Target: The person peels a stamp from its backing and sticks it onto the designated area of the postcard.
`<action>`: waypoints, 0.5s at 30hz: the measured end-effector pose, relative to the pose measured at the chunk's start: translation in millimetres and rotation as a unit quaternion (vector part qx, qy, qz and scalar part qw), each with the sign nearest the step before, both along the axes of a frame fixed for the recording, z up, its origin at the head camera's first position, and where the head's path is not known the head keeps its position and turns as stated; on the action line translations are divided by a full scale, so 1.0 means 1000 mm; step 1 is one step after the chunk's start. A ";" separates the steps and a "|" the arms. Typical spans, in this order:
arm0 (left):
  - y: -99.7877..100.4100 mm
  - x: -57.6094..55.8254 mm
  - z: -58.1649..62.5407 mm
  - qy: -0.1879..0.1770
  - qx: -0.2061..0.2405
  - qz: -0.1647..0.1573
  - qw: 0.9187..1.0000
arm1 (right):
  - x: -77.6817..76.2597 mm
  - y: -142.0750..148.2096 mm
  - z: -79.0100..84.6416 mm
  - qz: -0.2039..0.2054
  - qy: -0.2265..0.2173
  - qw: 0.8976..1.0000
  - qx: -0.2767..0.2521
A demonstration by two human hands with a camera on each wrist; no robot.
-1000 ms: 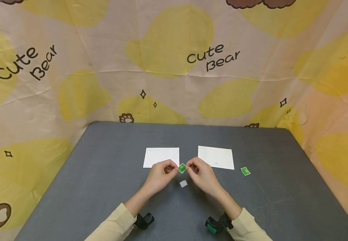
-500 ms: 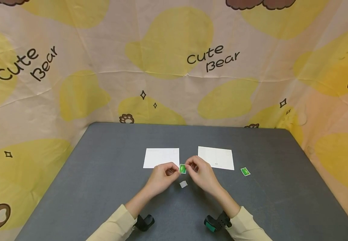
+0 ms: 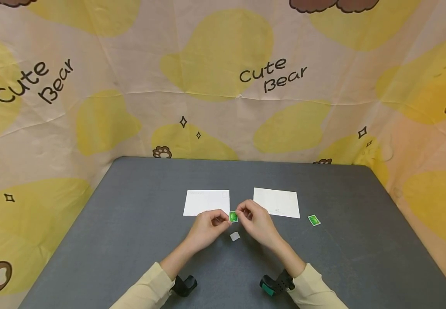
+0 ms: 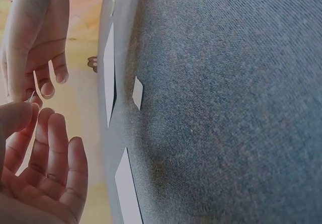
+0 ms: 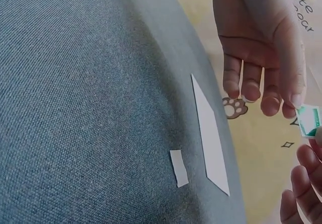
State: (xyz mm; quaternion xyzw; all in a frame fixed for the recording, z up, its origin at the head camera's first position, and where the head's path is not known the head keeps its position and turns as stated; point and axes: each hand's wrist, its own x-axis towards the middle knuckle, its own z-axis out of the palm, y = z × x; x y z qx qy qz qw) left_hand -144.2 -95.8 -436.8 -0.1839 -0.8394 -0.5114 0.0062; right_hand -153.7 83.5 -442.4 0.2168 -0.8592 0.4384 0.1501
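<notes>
A small green stamp with a pale border [image 3: 233, 216] is held above the table between my two hands. My left hand [image 3: 206, 227] pinches its left side between thumb and fingertip. My right hand [image 3: 259, 223] has its thumb and index fingertip at the right edge, and in the right wrist view its thumb overlaps a corner of the stamp [image 5: 308, 121]. The other fingers of both hands are loosely bent. Below the hands lies a small whitish square of paper [image 3: 235, 236]. A second green stamp [image 3: 314, 220] lies to the right.
Two white postcards lie just beyond the hands, the left postcard [image 3: 207, 201] partly covered by my left hand and the right postcard [image 3: 277, 202] partly by my right. They rest on a grey table [image 3: 91, 257]. A patterned cloth [image 3: 215, 56] hangs behind its far edge.
The held stamp has turned from corner-up to nearly square-on. My left hand has come slightly lower. Over the last half second the hands have barely moved.
</notes>
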 end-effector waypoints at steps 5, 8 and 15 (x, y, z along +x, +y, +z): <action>-0.002 -0.001 -0.003 -0.001 -0.007 -0.004 1.000 | -0.002 -0.001 0.000 0.008 0.000 1.000 0.003; -0.003 -0.002 -0.003 0.000 -0.017 -0.003 1.000 | -0.002 -0.002 0.000 0.011 -0.009 1.000 0.010; -0.013 -0.007 -0.006 0.014 -0.043 0.004 0.999 | -0.005 -0.002 -0.001 0.006 -0.014 1.000 0.005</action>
